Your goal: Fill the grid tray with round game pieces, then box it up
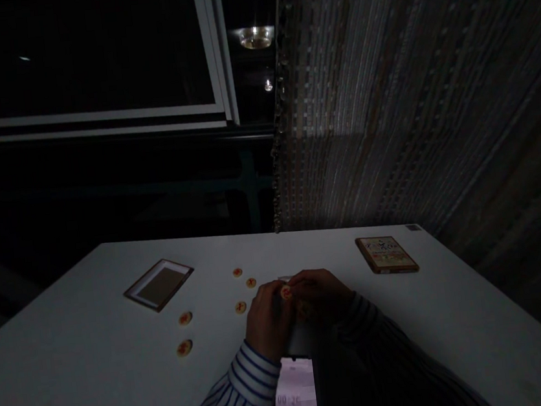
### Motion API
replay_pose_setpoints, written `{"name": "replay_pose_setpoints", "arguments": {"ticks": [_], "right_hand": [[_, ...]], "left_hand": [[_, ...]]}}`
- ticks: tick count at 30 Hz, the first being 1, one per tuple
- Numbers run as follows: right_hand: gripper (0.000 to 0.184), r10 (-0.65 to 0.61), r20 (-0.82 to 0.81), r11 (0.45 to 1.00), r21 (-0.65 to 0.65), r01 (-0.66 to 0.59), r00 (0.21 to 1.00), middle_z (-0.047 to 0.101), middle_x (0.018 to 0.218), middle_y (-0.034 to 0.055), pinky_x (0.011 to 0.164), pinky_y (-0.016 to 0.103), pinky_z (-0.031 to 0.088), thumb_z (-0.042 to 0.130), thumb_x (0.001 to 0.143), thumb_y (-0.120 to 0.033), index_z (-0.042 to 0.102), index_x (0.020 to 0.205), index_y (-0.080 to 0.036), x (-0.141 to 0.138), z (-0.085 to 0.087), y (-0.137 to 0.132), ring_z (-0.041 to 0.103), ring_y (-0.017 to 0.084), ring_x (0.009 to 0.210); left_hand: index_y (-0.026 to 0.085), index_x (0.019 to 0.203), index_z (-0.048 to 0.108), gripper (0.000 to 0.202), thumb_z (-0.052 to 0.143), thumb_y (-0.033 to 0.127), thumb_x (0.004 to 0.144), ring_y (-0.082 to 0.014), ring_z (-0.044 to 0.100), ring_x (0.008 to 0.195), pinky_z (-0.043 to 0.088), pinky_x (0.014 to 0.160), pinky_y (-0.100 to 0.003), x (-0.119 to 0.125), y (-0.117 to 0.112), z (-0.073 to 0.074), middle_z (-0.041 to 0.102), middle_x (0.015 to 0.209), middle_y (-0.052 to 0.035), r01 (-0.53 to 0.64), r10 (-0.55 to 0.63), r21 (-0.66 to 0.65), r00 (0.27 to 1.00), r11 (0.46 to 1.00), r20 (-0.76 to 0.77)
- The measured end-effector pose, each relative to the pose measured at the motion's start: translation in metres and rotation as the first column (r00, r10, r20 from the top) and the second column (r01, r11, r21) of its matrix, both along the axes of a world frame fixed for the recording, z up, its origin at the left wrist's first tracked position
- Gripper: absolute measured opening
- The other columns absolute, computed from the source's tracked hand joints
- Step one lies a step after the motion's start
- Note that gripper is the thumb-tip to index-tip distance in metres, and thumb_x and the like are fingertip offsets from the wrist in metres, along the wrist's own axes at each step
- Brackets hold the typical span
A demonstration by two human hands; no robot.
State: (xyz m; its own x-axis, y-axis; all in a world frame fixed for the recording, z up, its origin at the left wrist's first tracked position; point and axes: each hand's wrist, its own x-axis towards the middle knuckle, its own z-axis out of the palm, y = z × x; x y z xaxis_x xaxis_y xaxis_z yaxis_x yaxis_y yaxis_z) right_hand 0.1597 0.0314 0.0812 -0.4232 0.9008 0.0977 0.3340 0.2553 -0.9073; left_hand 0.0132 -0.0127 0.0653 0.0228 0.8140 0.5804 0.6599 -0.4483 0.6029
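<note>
A round xiangqi piece [286, 292] with a red character is held up between my two hands over the white table. My left hand [266, 324] has its fingers curled, with the tips at the piece's left side. The fingers of my right hand [323, 292] pinch the piece's upper right edge. Below my right hand, what look like further pieces [303, 310] lie in deep shadow and are partly hidden. To the left of my hands, several loose pieces lie face up, among them one piece [240, 307] close to my left hand.
A shallow open box part [134, 296] lies at the table's left. At the right is a flat box with a printed cover [386, 255]. A lit phone screen [292, 396] sits near my left wrist. A curtain [339, 123] hangs behind the white table [125, 389]. The room is dark.
</note>
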Motion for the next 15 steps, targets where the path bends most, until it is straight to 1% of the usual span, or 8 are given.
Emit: {"name": "replay_pose_setpoints", "arguments": {"ticks": [5,7,9,12,15], "right_hand": [[0.028,0.004,-0.027,1.000,-0.003,-0.005,1.000,0.065,0.078,0.0040,0.065,0.026,0.047,0.055,0.067,-0.040,0.060,0.081,-0.015,0.004,-0.003,0.002,0.059,0.015,0.072],[0.027,0.014,-0.031,1.000,0.021,-0.014,0.999,0.065,0.078,0.0042,0.065,0.025,0.047,0.054,0.068,-0.038,0.061,0.082,-0.015,0.007,-0.004,0.003,0.059,0.015,0.072],[0.025,0.021,-0.016,0.998,0.062,-0.020,1.000,0.065,0.078,0.0042,0.066,0.025,0.047,0.053,0.070,-0.036,0.061,0.081,-0.016,0.009,-0.005,0.005,0.059,0.015,0.072],[0.023,0.002,0.026,0.994,0.106,-0.005,1.000,0.065,0.076,0.0033,0.066,0.027,0.047,0.054,0.069,-0.036,0.062,0.079,-0.017,0.010,-0.008,0.008,0.059,0.015,0.072],[0.022,0.008,0.044,0.994,0.108,-0.013,0.999,0.065,0.078,0.0032,0.068,0.027,0.047,0.054,0.069,-0.035,0.062,0.080,-0.018,0.010,-0.011,0.010,0.060,0.015,0.073]], "left_hand": [[0.017,0.092,0.050,0.021,0.048,0.026,0.073,-0.0161,0.054,0.082,0.045,0.073,-0.032,0.004,0.003,-0.003,0.057,0.087,-0.0060,0.049,-0.048,-0.020,0.997,0.999,0.055],[0.017,0.091,0.051,0.022,0.049,0.027,0.072,-0.0163,0.054,0.082,0.045,0.073,-0.032,0.005,0.004,-0.004,0.058,0.087,-0.0060,0.063,-0.057,-0.048,0.992,0.997,0.110],[0.017,0.091,0.051,0.024,0.051,0.029,0.071,-0.0164,0.055,0.081,0.045,0.073,-0.032,0.006,0.004,-0.007,0.058,0.087,-0.0060,0.074,-0.053,-0.099,0.978,0.992,0.201],[0.016,0.090,0.053,0.025,0.051,0.031,0.070,-0.0158,0.057,0.080,0.045,0.073,-0.030,0.006,0.005,-0.012,0.060,0.087,-0.0056,0.113,-0.021,-0.224,0.926,0.968,0.377],[0.016,0.087,0.058,0.024,0.049,0.032,0.071,-0.0158,0.058,0.081,0.045,0.074,-0.029,0.004,0.007,-0.016,0.063,0.085,-0.0051,0.176,0.020,-0.332,0.859,0.927,0.512]]}}
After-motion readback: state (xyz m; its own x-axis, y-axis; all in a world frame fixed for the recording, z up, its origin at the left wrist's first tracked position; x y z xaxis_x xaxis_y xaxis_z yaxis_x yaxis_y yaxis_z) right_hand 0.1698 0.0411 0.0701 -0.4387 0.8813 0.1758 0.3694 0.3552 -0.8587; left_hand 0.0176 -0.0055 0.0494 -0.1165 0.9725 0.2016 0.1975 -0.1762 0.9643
